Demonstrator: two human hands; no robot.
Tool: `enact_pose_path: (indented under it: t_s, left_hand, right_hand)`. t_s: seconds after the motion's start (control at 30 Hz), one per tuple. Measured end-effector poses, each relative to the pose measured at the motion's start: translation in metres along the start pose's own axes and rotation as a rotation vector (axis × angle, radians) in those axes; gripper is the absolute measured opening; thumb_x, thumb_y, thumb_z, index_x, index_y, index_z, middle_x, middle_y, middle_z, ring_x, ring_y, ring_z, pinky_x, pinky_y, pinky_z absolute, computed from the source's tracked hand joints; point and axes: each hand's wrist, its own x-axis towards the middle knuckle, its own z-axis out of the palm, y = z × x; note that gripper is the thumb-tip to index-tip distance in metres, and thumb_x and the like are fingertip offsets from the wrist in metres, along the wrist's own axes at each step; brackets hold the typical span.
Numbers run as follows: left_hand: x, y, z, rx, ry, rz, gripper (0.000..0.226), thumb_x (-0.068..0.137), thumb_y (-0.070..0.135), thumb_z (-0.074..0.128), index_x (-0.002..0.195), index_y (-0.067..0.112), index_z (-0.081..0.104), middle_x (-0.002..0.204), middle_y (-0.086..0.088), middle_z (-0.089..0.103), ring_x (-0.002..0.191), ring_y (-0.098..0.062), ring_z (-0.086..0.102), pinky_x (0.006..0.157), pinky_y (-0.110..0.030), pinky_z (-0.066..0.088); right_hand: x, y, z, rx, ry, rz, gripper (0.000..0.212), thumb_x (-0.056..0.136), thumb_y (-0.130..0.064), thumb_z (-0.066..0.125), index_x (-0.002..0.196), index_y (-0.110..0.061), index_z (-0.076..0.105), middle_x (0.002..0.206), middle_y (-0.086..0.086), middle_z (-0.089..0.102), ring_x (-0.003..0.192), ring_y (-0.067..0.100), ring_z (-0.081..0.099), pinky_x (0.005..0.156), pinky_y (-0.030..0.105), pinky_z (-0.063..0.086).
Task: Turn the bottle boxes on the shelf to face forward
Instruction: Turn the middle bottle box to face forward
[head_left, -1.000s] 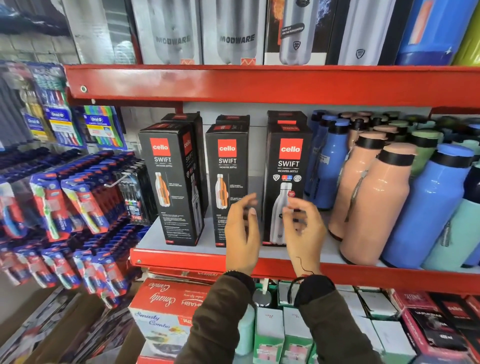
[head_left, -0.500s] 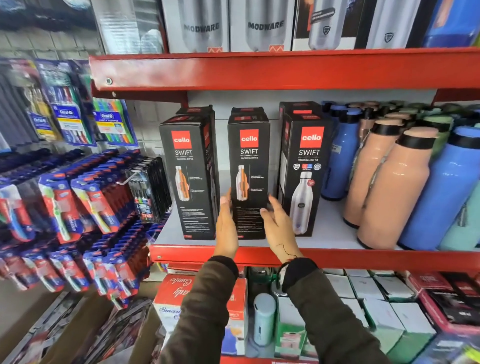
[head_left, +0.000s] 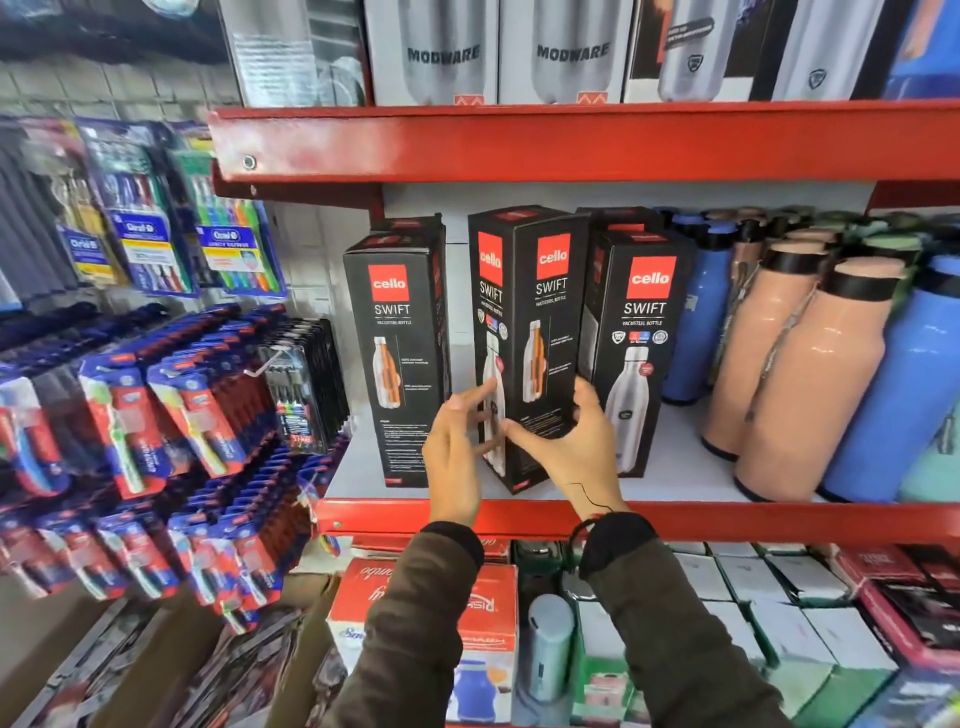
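Three black Cello Swift bottle boxes stand on the red shelf (head_left: 727, 519). The left box (head_left: 397, 358) and the right box (head_left: 636, 332) stand flat to the front. The middle box (head_left: 540, 322) is turned corner-on, so two of its printed faces show. My right hand (head_left: 571, 441) grips its lower part, thumb on the front corner and fingers round the right side. My left hand (head_left: 460, 452) touches its left face with the fingers spread.
Peach bottles (head_left: 810, 384) and blue bottles (head_left: 898, 395) crowd the shelf right of the boxes. Toothbrush packs (head_left: 171, 415) hang at the left. Modware boxes (head_left: 441, 52) fill the shelf above. Cartons (head_left: 426, 603) lie below the shelf.
The middle box has been rotated from flat-on to corner-on. Both hands have closed in on its lower part, the right one now wrapped round it.
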Motion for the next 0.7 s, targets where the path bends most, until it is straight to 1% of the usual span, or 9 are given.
enact_pose_path:
  t_s: [0.07,0.13,0.2,0.27,0.3,0.37,0.5,0.63,0.7]
  left_hand:
    - [0.001,0.000,0.001,0.084,0.033,0.096,0.038,0.108,0.031,0.035,0.133,0.026,0.063,0.138,0.010,0.059,0.129,-0.012,0.056,0.106,-0.035,0.050]
    - [0.003,-0.002,0.002,0.148,0.071,0.131,0.039,0.108,0.024,0.038,0.143,0.024,0.053,0.146,0.013,0.051,0.140,-0.001,0.043,0.116,-0.026,0.035]
    - [0.008,-0.005,0.002,0.180,0.058,0.114,0.042,0.108,0.023,0.037,0.149,0.024,0.045,0.150,0.019,0.045,0.141,0.008,0.036,0.117,-0.015,0.028]
    - [0.014,-0.008,0.001,0.187,0.020,0.062,0.043,0.108,0.023,0.036,0.151,0.022,0.042,0.150,0.019,0.043,0.141,0.008,0.036,0.113,-0.006,0.026]
    - [0.018,-0.010,0.001,0.189,0.007,0.036,0.043,0.108,0.022,0.036,0.151,0.020,0.042,0.148,0.018,0.044,0.139,0.005,0.038,0.109,-0.001,0.027]
    - [0.024,-0.014,0.001,0.206,-0.010,-0.017,0.042,0.107,0.019,0.037,0.148,0.014,0.045,0.139,0.016,0.048,0.133,0.000,0.042,0.097,0.007,0.029]
    - [0.026,-0.023,-0.001,0.219,0.012,-0.076,0.042,0.107,0.021,0.040,0.147,0.010,0.045,0.131,0.015,0.046,0.125,0.002,0.041,0.090,0.006,0.029]
    - [0.022,-0.019,-0.001,0.219,0.023,-0.014,0.032,0.106,0.016,0.042,0.133,0.029,0.050,0.119,0.032,0.053,0.105,0.032,0.049,0.085,0.010,0.032]
    - [0.019,-0.018,0.000,0.221,0.022,0.010,0.031,0.106,0.015,0.043,0.129,0.035,0.048,0.119,0.035,0.053,0.106,0.034,0.048,0.088,0.008,0.033]
  right_hand:
    - [0.000,0.002,-0.001,0.017,-0.005,-0.003,0.078,0.056,-0.047,0.091,0.124,-0.032,0.055,0.110,-0.016,0.071,0.102,-0.002,0.067,0.087,0.020,0.055]
    - [0.000,0.002,-0.002,0.021,-0.011,-0.002,0.074,0.057,-0.046,0.089,0.122,-0.037,0.055,0.108,-0.023,0.070,0.101,-0.007,0.065,0.083,0.008,0.049]
    - [0.001,0.004,-0.005,0.019,-0.025,-0.006,0.070,0.058,-0.045,0.087,0.120,-0.045,0.053,0.107,-0.034,0.066,0.102,-0.016,0.060,0.080,0.000,0.042]
    - [0.002,0.005,-0.007,0.023,-0.058,0.019,0.084,0.061,-0.045,0.085,0.135,-0.037,0.047,0.120,-0.030,0.063,0.113,-0.013,0.056,0.092,0.006,0.044]
    - [0.003,0.007,-0.009,0.026,-0.077,0.035,0.093,0.062,-0.045,0.084,0.143,-0.028,0.041,0.131,-0.020,0.061,0.122,-0.005,0.055,0.102,0.018,0.046]
    - [0.003,0.010,-0.010,0.040,-0.110,0.039,0.099,0.064,-0.042,0.083,0.148,-0.023,0.034,0.140,-0.006,0.057,0.129,0.007,0.053,0.111,0.036,0.044]
    - [0.000,0.013,-0.006,0.044,-0.133,0.043,0.102,0.068,-0.041,0.081,0.152,-0.030,0.025,0.147,-0.006,0.050,0.136,0.007,0.047,0.115,0.042,0.039]
    - [-0.001,0.014,-0.004,0.094,-0.157,0.005,0.092,0.076,-0.036,0.074,0.152,-0.042,0.022,0.156,-0.012,0.040,0.142,0.005,0.039,0.118,0.042,0.033]
    - [-0.002,0.014,-0.003,0.103,-0.164,0.006,0.079,0.079,-0.036,0.069,0.144,-0.058,0.029,0.153,-0.014,0.045,0.139,0.004,0.043,0.116,0.037,0.038]
